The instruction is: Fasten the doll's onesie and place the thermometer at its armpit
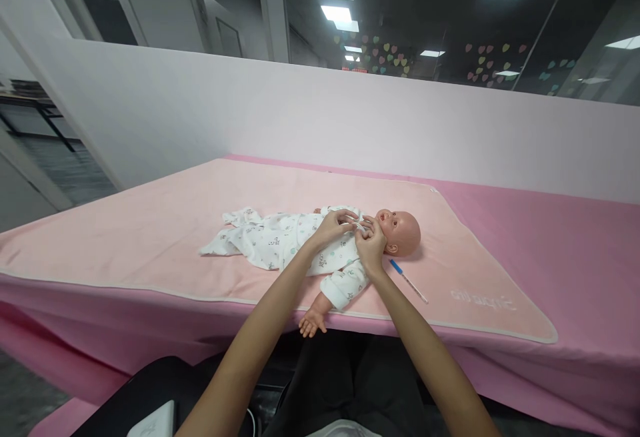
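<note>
A baby doll (404, 231) lies on its back with its head to the right. It wears a white printed top (327, 260) and white printed trousers (273, 240). My left hand (337, 225) and my right hand (370, 240) meet over the upper chest, just below the chin. Both have their fingers closed in a pinch on white fabric at the top's neckline. Whether it is the edge or a thin tie is too small to tell. One doll arm (316, 313) stretches toward me, its hand over the table edge.
A blue-capped thermometer-like stick (409, 282) lies right of the doll, near my right forearm. A peach blanket (150, 223) covers the pink-clothed table (590, 270). Behind rises a white wall (320, 117) with glass above. A white box-like object (153, 420) sits at lower left.
</note>
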{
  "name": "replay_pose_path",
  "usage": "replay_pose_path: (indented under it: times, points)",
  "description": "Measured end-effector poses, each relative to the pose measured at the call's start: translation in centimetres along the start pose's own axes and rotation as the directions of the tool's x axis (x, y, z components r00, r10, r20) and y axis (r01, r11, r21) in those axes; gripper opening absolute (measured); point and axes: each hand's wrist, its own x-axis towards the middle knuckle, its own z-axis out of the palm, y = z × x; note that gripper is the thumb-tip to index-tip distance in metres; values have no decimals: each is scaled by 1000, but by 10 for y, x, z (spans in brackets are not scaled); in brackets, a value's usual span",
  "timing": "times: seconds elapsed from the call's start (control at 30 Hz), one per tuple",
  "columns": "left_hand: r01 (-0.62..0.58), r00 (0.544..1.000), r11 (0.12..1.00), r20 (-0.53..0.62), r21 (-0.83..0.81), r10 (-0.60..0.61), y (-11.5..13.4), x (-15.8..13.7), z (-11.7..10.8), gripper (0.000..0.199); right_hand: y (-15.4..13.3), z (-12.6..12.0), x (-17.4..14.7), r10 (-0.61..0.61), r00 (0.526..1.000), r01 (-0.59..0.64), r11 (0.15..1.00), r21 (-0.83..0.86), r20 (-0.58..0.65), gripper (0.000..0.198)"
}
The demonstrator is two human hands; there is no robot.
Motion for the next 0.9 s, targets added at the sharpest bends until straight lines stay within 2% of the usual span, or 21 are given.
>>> replay_pose_path:
  times: [0.13,0.23,0.5,0.63,0.9]
  points:
    - [2,1000,1000,1,-11,-2,-1,1,0,30,0,-1,0,-26,999,23,995,-97,-29,22]
    - [5,1000,1000,3,-26,-5,-2,1,0,30,1,-1,0,-91,995,85,978,-189,-27,19]
    - [24,1000,997,-7,-72,-25,-4,3,1,25,5,-1,2,-199,979,205,952,-226,48,25]
    - [6,1000,999,-28,-40,-7,-1,2,2,25,7,0,3,-207,976,218,948,-231,72,27]
    - [-72,997,991,47,115,67,5,-1,1,28,5,-2,4,-167,986,167,964,-207,21,22]
